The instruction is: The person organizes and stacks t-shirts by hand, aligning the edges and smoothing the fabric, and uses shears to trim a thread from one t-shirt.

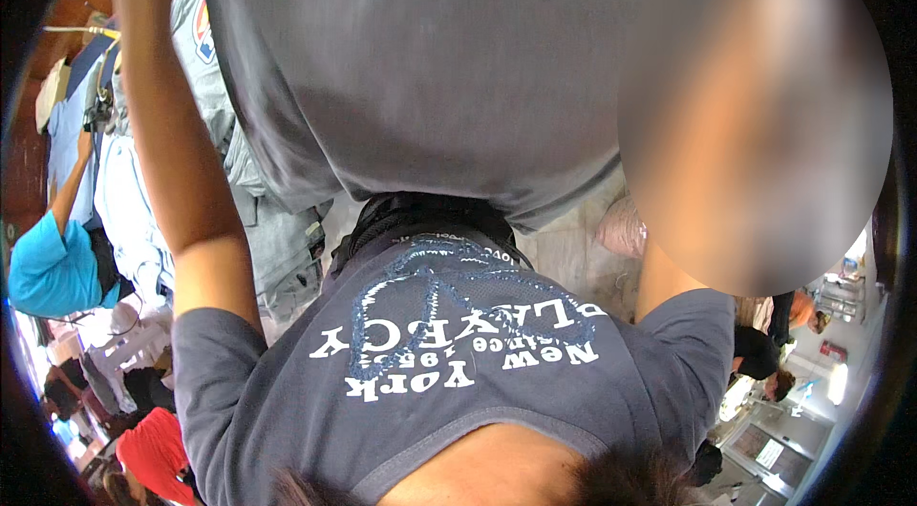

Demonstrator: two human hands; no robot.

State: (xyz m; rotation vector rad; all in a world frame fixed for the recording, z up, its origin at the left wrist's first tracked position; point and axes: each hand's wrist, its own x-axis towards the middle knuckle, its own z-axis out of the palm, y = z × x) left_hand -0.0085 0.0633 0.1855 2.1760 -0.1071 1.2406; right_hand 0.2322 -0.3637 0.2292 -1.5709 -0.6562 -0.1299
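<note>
A broad dark grey cloth spreads across the top and middle of the view, its lower edge hanging in loose folds in front of my waist. Whether it is a whole garment cannot be made out. My left forearm reaches up along the cloth's left side, and its hand lies beyond the top edge. On the right my raised arm runs into a blurred patch that hides the hand, so any grip on the cloth there is hidden.
Piled light grey garments lie left of the cloth, one with a colourful emblem. A pinkish wrapped bundle sits on the right. People in blue and red tops are at the left; others are behind at the right.
</note>
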